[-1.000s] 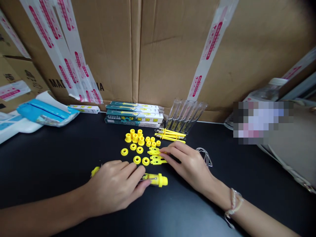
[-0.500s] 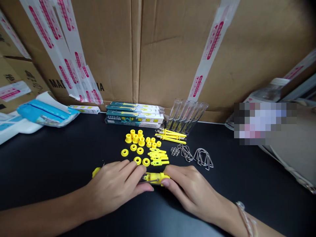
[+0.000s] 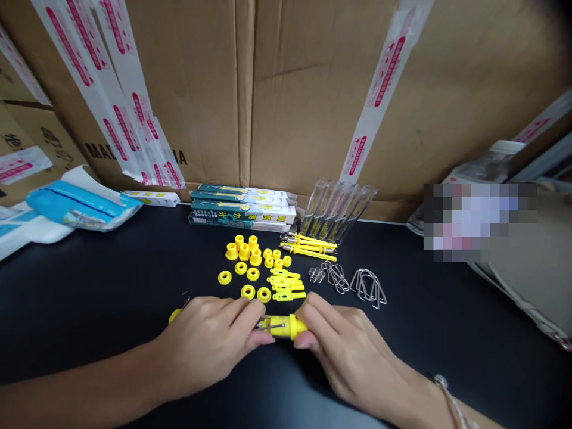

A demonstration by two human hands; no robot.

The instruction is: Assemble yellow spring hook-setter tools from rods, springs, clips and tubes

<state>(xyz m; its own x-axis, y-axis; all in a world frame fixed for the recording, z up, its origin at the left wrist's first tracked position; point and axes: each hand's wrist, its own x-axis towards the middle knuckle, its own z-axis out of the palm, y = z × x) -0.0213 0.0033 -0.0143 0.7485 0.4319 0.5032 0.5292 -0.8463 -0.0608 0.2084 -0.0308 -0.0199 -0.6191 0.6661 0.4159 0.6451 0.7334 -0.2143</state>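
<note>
Two bare hands meet over a yellow-ended tube (image 3: 276, 325) at the near side of a black table (image 3: 134, 274), seen from where I stand. The left hand (image 3: 214, 333) is closed over the tube's clear body, a yellow tip (image 3: 174, 316) showing beyond its knuckles. The right hand (image 3: 344, 339), a bracelet (image 3: 449, 399) at its wrist, grips the yellow end piece (image 3: 299, 326) between thumb and fingers. A thin metal pin (image 3: 277, 326) shows between the hands. Just beyond lie yellow rings (image 3: 224, 277), taller yellow collars (image 3: 255, 257), small yellow caps (image 3: 286, 261) and flat yellow strips (image 3: 288, 296), with small metal coils (image 3: 317, 274) and bent wire hooks (image 3: 367, 287) to their right. Farther off are yellow rods (image 3: 313, 253), leaning clear tubes (image 3: 333, 205) and stacked slim boxes (image 3: 243, 211) before a cardboard wall (image 3: 304, 107). A blue packet (image 3: 84, 202) lies far left; a bottle (image 3: 485, 164) stands far right.
</note>
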